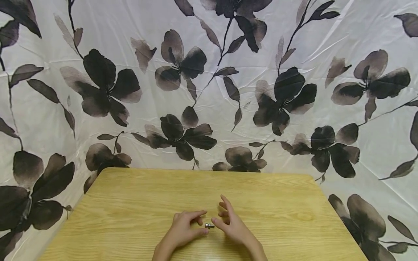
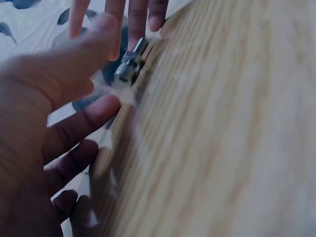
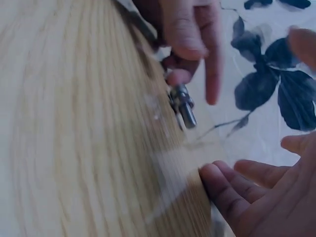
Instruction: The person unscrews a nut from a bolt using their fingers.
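Note:
A small shiny metal bolt (image 1: 209, 226) lies on the wooden table between my two hands, its thick head toward the left and its narrower shank toward the right. A ring-like collar or nut shows around the bolt (image 3: 182, 104) in the right wrist view. My left hand (image 1: 183, 229) is close to the head end, fingers spread and slightly bent, gripping nothing. On the other side my right hand (image 1: 234, 227) has its thumb near the shank end and its fingers extended. Both hands also flank the bolt (image 2: 130, 63) in the left wrist view.
The yellow wood-grain table (image 1: 137, 192) stretches away to a rounded back edge. Behind it and along both sides hangs a white cloth (image 1: 235, 119) printed with dark flowers.

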Action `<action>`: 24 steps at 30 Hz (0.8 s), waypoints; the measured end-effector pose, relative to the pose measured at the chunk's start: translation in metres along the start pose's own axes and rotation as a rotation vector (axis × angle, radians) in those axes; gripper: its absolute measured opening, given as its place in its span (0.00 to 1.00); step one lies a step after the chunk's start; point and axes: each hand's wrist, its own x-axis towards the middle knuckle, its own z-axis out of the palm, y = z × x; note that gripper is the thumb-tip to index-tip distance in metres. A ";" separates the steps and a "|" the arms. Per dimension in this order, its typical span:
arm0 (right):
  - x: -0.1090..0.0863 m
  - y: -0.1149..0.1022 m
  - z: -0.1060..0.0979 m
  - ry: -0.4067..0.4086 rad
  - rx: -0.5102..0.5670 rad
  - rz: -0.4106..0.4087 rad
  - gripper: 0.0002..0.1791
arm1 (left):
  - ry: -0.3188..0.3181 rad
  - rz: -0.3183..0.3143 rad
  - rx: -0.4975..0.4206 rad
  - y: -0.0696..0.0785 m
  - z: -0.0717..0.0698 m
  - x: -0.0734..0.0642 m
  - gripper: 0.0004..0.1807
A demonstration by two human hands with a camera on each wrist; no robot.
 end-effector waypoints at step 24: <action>-0.002 0.003 0.011 0.035 -0.088 0.003 0.21 | 0.003 -0.011 0.004 0.010 -0.001 -0.001 0.12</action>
